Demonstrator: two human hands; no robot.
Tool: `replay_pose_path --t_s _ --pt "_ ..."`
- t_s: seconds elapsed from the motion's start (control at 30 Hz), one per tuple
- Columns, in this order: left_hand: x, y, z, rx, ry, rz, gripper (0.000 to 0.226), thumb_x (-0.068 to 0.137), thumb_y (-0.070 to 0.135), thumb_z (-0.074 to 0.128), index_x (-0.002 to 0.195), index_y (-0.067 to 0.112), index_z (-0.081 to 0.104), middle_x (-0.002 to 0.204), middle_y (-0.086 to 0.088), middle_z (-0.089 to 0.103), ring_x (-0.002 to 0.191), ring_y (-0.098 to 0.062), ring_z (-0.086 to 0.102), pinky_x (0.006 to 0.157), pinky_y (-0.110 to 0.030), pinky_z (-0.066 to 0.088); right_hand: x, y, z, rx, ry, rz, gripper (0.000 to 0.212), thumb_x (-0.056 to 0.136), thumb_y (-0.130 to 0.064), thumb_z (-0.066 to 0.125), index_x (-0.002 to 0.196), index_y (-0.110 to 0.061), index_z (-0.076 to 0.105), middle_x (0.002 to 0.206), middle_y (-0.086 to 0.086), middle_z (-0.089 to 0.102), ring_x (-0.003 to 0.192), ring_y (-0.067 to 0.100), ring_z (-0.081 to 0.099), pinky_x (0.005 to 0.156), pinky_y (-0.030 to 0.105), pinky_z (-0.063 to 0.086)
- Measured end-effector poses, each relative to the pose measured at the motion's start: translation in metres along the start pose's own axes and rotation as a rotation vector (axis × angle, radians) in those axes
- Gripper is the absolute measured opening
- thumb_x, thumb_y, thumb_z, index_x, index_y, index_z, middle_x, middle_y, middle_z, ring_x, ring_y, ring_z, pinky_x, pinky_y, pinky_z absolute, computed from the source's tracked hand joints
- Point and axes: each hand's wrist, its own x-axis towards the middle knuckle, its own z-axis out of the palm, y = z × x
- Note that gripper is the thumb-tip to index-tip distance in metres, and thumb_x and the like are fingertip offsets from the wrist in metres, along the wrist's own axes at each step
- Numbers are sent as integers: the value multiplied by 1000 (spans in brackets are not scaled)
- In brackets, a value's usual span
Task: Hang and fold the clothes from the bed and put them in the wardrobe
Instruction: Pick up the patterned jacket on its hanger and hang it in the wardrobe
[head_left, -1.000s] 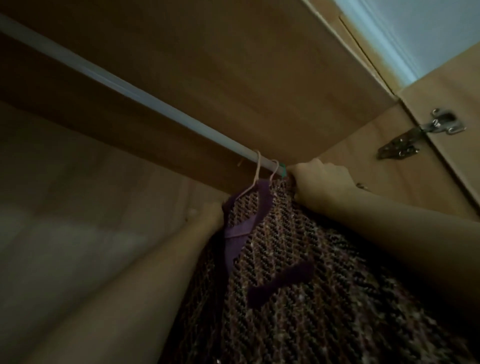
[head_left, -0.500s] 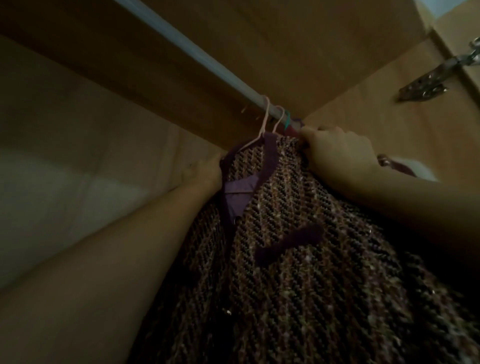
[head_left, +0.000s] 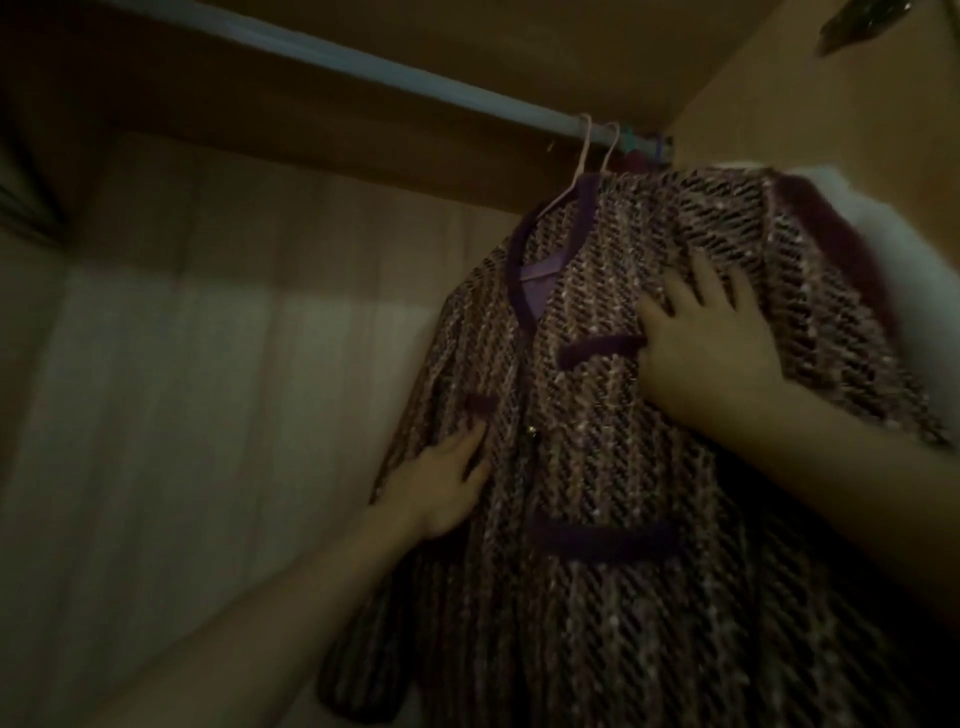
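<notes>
Jacket (head_left: 613, 415): one, woven tweed in pink and dark thread with purple trim, hanging inside the wardrobe from the rail (head_left: 363, 73) at its right end, close to the side wall (head_left: 779, 93). I count three purple pocket bands on its front: one under the right hand, one small one at the left, one lower down.

Handling, my judgement: thick weave, probably fairly heavy for a top and with some body, yet soft enough to sag off a thin hanger. The surface looks rough, not slippery. Loose threads could snag on a fingernail or hook. Best hold is at the shoulders or along the trimmed front edge; pulling by a pocket band would likely skew it.

Hands: left hand (head_left: 436, 493) lies flat against the jacket's left front edge, fingers straight, gripping nothing. Right hand (head_left: 706, 343) is spread wide over the chest by the upper pocket band, pressing on the cloth, holding nothing.

Hangers (head_left: 592, 161): I see two pale thin hooks side by side on the rail. Which one carries the jacket I cannot tell. Further coloured hooks sit beyond them, too blurred to count.

Behind the jacket's right shoulder: something white (head_left: 893, 244), one, unclear what. One rail. Top right corner: a dark metal fitting (head_left: 862, 21), blurred.
</notes>
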Motion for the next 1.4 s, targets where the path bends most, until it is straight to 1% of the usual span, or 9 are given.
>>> replay_pose_path --t_s 0.1,0.23,0.4,0.53,0.63,0.73,0.97,1.13,1.4 --pt "-51 -1 10 74 -88 -88 74 88 64 17 155 35 6 164 3 5 149 -22 13 121 -42 14 -42 -20 18 -1 -16 -27 63 93 -32 16 151 -10 23 159 13 17 147 31 6 117 53 -4" --pt "-116 4 12 32 -152 -193 65 101 52 31 156 28 6 164 2 -5 151 -20 -3 122 -39 1 -93 -63 39 156 -161 40 72 92 -40 30 152 -2 15 159 14 16 147 28 11 115 55 -9" --pt "-192 21 21 124 -264 -273 70 101 52 32 156 27 -2 163 4 -14 149 -13 -12 119 -37 -3 -172 -91 56 430 -64 -23 64 86 -26 36 141 5 40 147 20 41 138 29 35 116 57 1" --pt "-245 40 20 211 -335 -250 70 101 52 29 156 26 -5 162 5 -18 149 -14 -13 119 -39 -2 -219 -79 42 582 -52 -54 65 94 -32 29 154 -12 17 158 7 20 145 25 21 117 46 -7" --pt "-282 62 11 118 -334 -221 73 100 55 30 155 27 -8 161 6 -19 149 -13 -13 119 -40 -2 -259 -65 36 508 -241 -196 65 92 -37 25 153 -13 21 159 6 22 145 24 22 116 46 -5" --pt "-321 89 4 58 -408 -148 73 100 56 28 154 29 -13 158 9 -25 148 -9 -16 120 -39 -6 -300 -51 8 490 -443 -272 67 93 -42 14 154 -15 14 161 0 13 148 18 8 115 41 -13" --pt "-389 135 -14 -52 -446 -38 71 99 58 25 154 32 -13 158 10 -26 147 -9 -19 120 -40 -9 -387 -34 -72 715 -749 -250 62 104 -36 31 154 -15 1 162 -1 -2 148 16 0 114 23 -3" --pt "-439 182 -14 -50 -481 120 71 99 61 23 154 33 -11 159 10 -25 146 -10 -23 121 -43 -8 -456 -2 -129 570 -806 -43 60 103 -40 28 155 -22 5 163 -4 2 149 17 2 119 38 6" --pt "-505 290 -17 -226 -512 362 71 98 60 27 154 36 -9 160 10 -23 147 -10 -21 120 -43 -6 -556 81 -223 264 -870 270 62 99 -46 25 154 -27 4 163 -3 -4 149 21 -5 117 53 -1"
